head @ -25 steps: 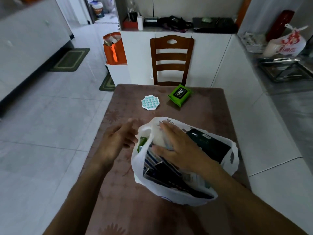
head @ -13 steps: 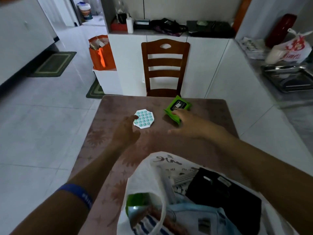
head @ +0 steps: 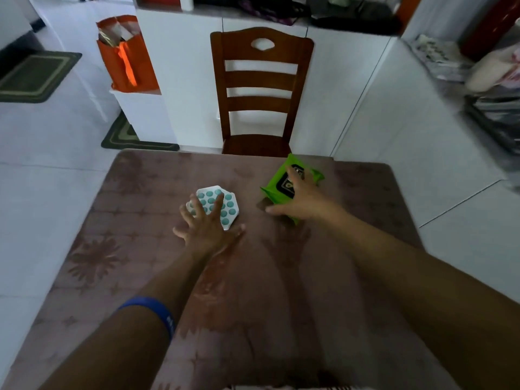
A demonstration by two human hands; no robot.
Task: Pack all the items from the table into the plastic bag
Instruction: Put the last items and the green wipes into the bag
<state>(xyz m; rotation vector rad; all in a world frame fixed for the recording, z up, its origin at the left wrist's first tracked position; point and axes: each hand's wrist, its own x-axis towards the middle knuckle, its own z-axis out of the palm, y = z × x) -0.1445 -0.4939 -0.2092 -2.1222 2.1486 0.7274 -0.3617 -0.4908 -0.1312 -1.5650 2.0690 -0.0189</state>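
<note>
Brown and faintly flowered, the table (head: 281, 291) filled most of the view, with a wooden chair (head: 260, 88) beyond its far edge. Only a thin pale strip at the bottom edge of the view might have been the plastic bag; it could not be told for sure.

The right hand (head: 299, 199) lay spread over the green wipes packet (head: 284, 190), fingers straight across its dark label and the thumb stretched out flat toward the left, nothing yet curled round it. The packet ran slantwise under that palm, its long axis going from the near-left end up to the far-right corner, so the hand sat roughly along it, not across.

The left hand (head: 206, 223) was likewise splayed, fingertips resting on the near part of the white bubble toy (head: 218, 205) with its teal dots; most of the toy stuck out beyond the fingers, away from the person. Thumb and little finger reached out to either side on the table.

Each hand was plainly the nearer one to its own item, the two items well apart. In my judgement both fingers-flat contacts would need to close into a pinch before either item could be lifted and drawn back toward the person.
</note>
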